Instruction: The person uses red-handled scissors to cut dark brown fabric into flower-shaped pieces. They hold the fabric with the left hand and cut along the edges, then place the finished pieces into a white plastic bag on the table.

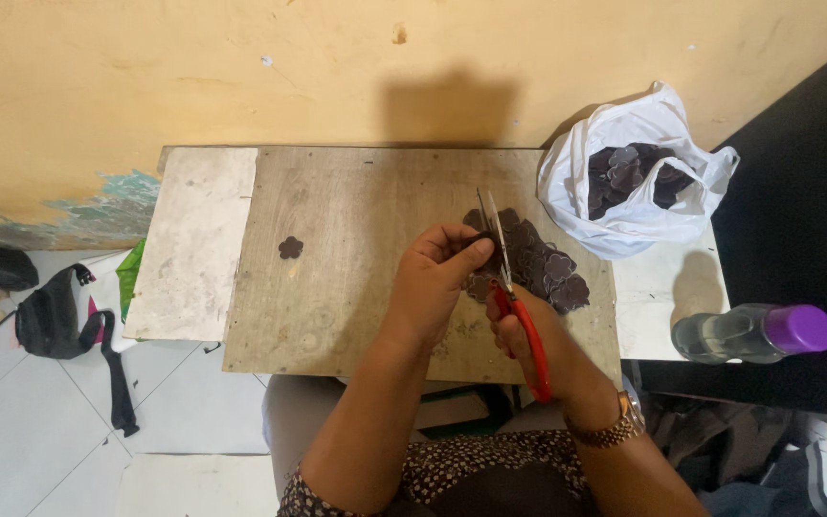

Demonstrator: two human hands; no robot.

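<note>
My left hand (437,278) pinches a small dark flower-shaped piece (482,246) over the wooden board (356,230). My right hand (528,335) grips red-handled scissors (514,302), with the blades pointing up beside the held piece. A pile of dark flower-shaped cutouts (547,268) lies on the board just right of my hands. One single dark flower cutout (290,247) lies apart on the left of the board.
A white plastic bag (638,187) holding more dark cutouts sits at the back right. A clear bottle with a purple cap (758,332) lies on its side at the right. A black pouch with a strap (55,321) lies on the tiled floor, left.
</note>
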